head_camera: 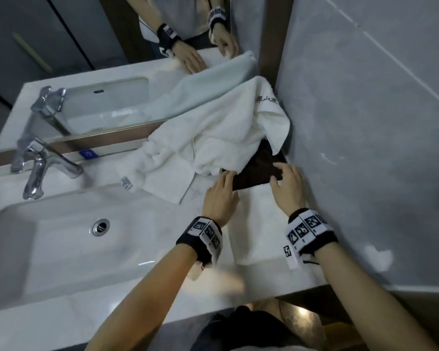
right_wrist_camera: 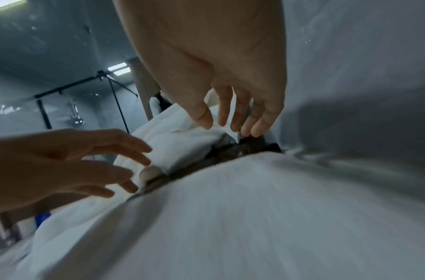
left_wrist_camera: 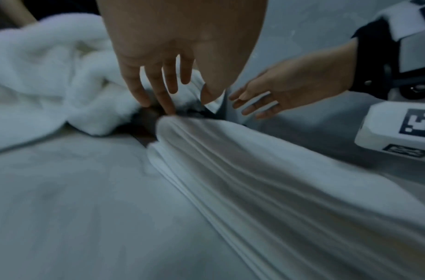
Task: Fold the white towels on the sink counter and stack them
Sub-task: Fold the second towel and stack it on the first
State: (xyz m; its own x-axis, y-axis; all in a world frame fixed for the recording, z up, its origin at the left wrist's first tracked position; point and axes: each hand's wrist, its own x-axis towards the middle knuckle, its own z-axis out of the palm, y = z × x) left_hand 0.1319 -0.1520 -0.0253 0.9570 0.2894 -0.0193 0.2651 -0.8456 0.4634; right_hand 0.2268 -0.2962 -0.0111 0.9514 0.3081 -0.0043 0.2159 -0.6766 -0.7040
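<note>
The head camera looks steeply down from above the folded towel (head_camera: 259, 224), taking in the whole counter. The left wrist camera sits low and close at the towel's left edge (left_wrist_camera: 230, 170), facing forward along it; the right wrist camera skims just over its top (right_wrist_camera: 230, 217). All three share the towel's far end.

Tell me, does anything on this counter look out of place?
Yes: a dark flat object lies in the counter's back right corner, partly buried under the crumpled white towel. Its identity is unclear. Both hands reach toward it.
</note>
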